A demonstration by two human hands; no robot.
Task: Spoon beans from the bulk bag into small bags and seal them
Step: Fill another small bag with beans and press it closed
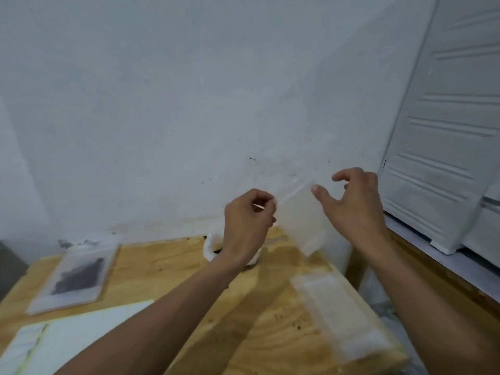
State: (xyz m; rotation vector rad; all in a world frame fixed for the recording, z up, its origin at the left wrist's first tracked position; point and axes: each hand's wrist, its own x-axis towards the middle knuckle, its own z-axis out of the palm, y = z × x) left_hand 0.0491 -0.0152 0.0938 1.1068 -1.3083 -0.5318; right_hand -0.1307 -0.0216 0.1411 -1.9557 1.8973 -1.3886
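Translucent plastic makes up the small bag (300,217), empty and raised above the wooden table (173,269), tilted with its zip edge uppermost. The left hand (247,226) pinches that edge at the left corner; the right hand (354,207) hovers at the other corner, fingers loosely spread, thumb touching the bag. One filled bag (75,280) of dark beans lies flat at far left. One stack of empty bags (341,318) lies on the table's right. The white bulk bag (209,249) sits behind the left wrist.
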